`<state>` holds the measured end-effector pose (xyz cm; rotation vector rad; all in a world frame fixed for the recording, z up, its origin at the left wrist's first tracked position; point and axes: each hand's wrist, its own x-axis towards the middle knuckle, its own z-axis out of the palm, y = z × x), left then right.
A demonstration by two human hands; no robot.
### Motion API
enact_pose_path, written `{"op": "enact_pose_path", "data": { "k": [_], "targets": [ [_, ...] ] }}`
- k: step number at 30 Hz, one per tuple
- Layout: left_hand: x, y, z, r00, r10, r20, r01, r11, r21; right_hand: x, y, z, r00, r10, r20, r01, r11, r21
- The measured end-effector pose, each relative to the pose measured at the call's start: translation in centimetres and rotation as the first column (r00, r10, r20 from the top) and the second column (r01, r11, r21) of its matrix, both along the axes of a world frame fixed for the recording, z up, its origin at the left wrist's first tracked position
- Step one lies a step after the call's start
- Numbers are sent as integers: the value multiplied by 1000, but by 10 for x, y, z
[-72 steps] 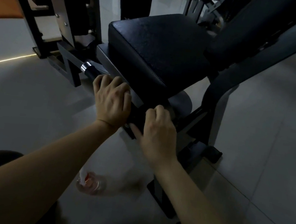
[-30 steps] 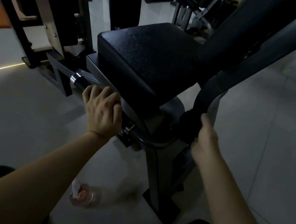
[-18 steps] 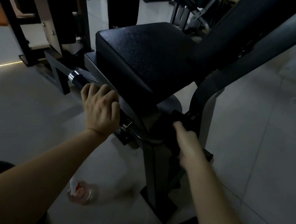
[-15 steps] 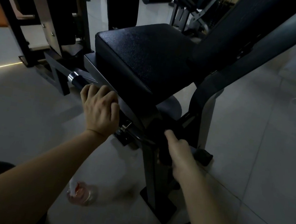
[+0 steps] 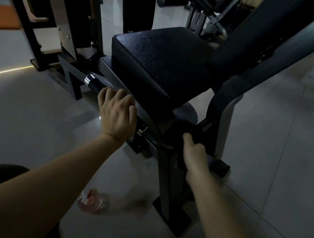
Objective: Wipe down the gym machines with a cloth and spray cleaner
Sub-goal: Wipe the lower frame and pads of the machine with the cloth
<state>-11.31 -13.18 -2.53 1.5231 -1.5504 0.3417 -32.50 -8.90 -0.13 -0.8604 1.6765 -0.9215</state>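
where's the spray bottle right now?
Head view, lower centre: the spray bottle sits on the floor, just left of the seat post.

Both arms extended, left hand (image 5: 118, 113) curled gripping, right hand (image 5: 195, 154) clenched lower.

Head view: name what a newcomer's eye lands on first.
The black padded seat fills the centre. Below it, the left hand grips the machine's handle while the right hand holds a dark cloth against the frame under the seat. A clear reddish bottle sits on the floor between the forearms.
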Motion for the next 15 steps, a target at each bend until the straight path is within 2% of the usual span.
{"op": "enact_pose_path", "data": {
  "k": [2, 5, 8, 11, 15],
  "targets": [
    [-1, 0, 0, 1000, 8, -7, -8, 1000, 10, 18, 21, -7, 993, -71, 93, 71, 997, 2],
    [-1, 0, 0, 1000, -2, -23, 2, 1000, 8, 47, 41, -11, 930, -152, 334, 133, 988, 77],
    [-1, -1, -1, 1000, -9, -23, 9, 1000, -11, 70, 45, -13, 843, -148, 518, 71, 984, 165],
    [4, -4, -2, 1000, -1, 11, 1, 1000, 0, 101, 45, -7, 814, -42, 579, -51, 988, 143],
    [4, -3, -1, 1000, 4, 10, -4, 1000, 23, 102, 43, -5, 781, -59, 621, -18, 993, 117]
  ]
}}
